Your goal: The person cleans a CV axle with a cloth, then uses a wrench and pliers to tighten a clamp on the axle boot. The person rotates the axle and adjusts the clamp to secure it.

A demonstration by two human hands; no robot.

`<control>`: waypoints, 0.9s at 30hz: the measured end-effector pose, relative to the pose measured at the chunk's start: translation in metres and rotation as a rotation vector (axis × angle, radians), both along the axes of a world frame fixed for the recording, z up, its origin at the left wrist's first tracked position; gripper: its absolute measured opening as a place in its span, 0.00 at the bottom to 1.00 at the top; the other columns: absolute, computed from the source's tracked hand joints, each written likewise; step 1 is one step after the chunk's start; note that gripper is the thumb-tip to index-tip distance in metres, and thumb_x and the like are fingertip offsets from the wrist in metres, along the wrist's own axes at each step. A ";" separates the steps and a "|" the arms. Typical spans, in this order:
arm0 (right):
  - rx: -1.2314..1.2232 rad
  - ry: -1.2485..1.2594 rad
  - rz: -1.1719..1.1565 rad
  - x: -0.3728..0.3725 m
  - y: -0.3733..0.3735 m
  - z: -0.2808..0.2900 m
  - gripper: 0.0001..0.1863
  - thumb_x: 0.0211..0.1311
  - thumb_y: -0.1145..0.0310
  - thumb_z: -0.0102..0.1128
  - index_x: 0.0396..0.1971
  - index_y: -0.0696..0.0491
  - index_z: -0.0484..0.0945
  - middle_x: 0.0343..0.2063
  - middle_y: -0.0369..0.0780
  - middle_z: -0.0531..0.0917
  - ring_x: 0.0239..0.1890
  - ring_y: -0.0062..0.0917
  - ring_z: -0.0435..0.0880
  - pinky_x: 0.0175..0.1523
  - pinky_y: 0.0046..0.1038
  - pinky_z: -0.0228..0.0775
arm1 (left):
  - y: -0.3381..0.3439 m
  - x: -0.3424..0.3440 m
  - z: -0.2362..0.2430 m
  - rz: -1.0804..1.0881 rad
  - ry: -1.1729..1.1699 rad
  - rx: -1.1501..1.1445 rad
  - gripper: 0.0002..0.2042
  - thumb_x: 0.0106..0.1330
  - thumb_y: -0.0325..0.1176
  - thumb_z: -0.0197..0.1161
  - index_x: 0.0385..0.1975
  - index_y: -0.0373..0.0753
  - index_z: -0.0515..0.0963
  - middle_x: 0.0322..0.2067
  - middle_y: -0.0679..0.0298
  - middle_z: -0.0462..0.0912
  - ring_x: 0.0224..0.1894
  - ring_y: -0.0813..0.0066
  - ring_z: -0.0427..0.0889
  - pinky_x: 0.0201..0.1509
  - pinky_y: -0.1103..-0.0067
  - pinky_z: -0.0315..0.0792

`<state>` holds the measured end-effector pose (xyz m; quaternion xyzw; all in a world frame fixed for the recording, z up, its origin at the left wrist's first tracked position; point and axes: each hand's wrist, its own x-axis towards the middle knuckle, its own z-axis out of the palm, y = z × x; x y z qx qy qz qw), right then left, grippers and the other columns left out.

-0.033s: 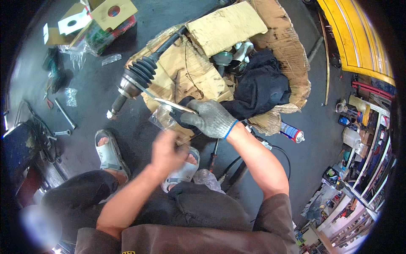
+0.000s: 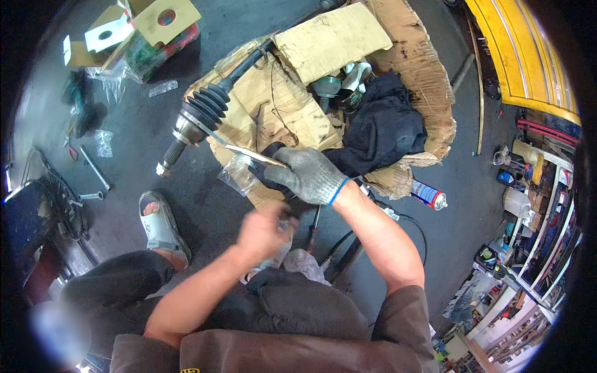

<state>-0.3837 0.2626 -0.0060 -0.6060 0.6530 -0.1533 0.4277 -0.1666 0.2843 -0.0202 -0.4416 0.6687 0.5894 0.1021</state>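
Dark floor (image 2: 463, 236); right hand (image 2: 308, 176) grip clamped on metal tool (image 2: 258, 155), axle (image 2: 206, 105) at 10 o'clock; left hand (image 2: 264, 231) blurred, can't tell grip.

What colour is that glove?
The glove is grey with a blue edge, seen best in the head view.

the left hand (image 2: 264, 235) is motion-blurred, the fisheye edges curving into black.

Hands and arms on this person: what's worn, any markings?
Right hand: grey knit glove with a blue cuff edge. Left hand: motion-blurred, looks ungloved. Both forearms bare; dark brown short sleeves. No arm markings visible.
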 end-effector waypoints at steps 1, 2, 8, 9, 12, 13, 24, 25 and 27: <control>-0.032 0.026 0.037 0.000 0.001 0.002 0.20 0.75 0.49 0.56 0.49 0.50 0.82 0.39 0.53 0.86 0.40 0.52 0.87 0.43 0.52 0.79 | 0.026 -0.015 -0.015 -0.321 0.061 -0.124 0.25 0.67 0.49 0.71 0.52 0.34 0.75 0.42 0.45 0.86 0.47 0.47 0.87 0.50 0.59 0.81; -0.071 0.040 0.080 0.000 0.002 0.003 0.18 0.75 0.52 0.56 0.50 0.49 0.82 0.40 0.52 0.86 0.40 0.51 0.88 0.42 0.51 0.80 | 0.060 -0.028 -0.023 -0.383 -0.035 -0.055 0.30 0.68 0.53 0.68 0.57 0.33 0.72 0.44 0.44 0.85 0.49 0.47 0.87 0.51 0.56 0.80; 0.010 0.028 -0.029 0.006 0.003 0.013 0.22 0.77 0.46 0.53 0.43 0.51 0.83 0.34 0.55 0.86 0.39 0.56 0.86 0.43 0.56 0.77 | 0.131 -0.052 -0.102 -0.732 0.035 -0.175 0.27 0.65 0.47 0.69 0.62 0.44 0.74 0.42 0.50 0.87 0.49 0.51 0.88 0.50 0.59 0.82; 0.041 0.030 -0.024 0.007 0.003 0.013 0.22 0.77 0.47 0.52 0.43 0.51 0.83 0.34 0.55 0.86 0.39 0.56 0.86 0.43 0.56 0.77 | 0.131 -0.052 -0.108 -0.728 0.045 -0.179 0.27 0.65 0.47 0.70 0.61 0.44 0.75 0.41 0.50 0.87 0.49 0.51 0.88 0.49 0.59 0.82; -0.076 0.051 0.051 0.007 0.005 0.010 0.21 0.78 0.48 0.52 0.43 0.50 0.84 0.33 0.54 0.86 0.37 0.55 0.87 0.41 0.55 0.78 | 0.125 -0.043 -0.094 -0.637 0.040 -0.136 0.22 0.63 0.40 0.70 0.55 0.42 0.76 0.39 0.49 0.86 0.43 0.49 0.89 0.45 0.56 0.82; -0.063 0.053 0.034 0.006 0.005 0.009 0.20 0.78 0.49 0.52 0.43 0.49 0.84 0.33 0.53 0.86 0.36 0.54 0.87 0.40 0.54 0.78 | 0.121 -0.041 -0.079 -0.613 0.043 -0.103 0.21 0.62 0.39 0.70 0.54 0.42 0.77 0.39 0.49 0.86 0.43 0.49 0.88 0.44 0.56 0.82; 0.139 -0.129 -0.071 -0.002 -0.002 0.014 0.21 0.76 0.50 0.54 0.41 0.54 0.83 0.32 0.55 0.84 0.39 0.55 0.85 0.43 0.49 0.75 | 0.035 0.080 0.104 0.195 -0.088 -0.194 0.21 0.63 0.30 0.72 0.51 0.36 0.69 0.34 0.48 0.85 0.37 0.45 0.88 0.39 0.61 0.82; 0.162 -0.142 -0.067 -0.003 -0.003 0.015 0.22 0.77 0.48 0.52 0.41 0.53 0.84 0.33 0.55 0.85 0.40 0.55 0.85 0.43 0.51 0.76 | 0.034 0.086 0.114 0.278 -0.096 -0.235 0.22 0.64 0.29 0.71 0.52 0.35 0.67 0.32 0.49 0.84 0.35 0.47 0.88 0.38 0.62 0.81; 0.151 -0.139 -0.051 -0.004 -0.006 0.019 0.24 0.78 0.45 0.49 0.41 0.51 0.84 0.34 0.55 0.86 0.40 0.57 0.85 0.45 0.54 0.76 | 0.028 0.095 0.128 0.369 -0.038 -0.287 0.19 0.64 0.21 0.67 0.49 0.34 0.63 0.33 0.58 0.76 0.35 0.67 0.77 0.45 0.71 0.75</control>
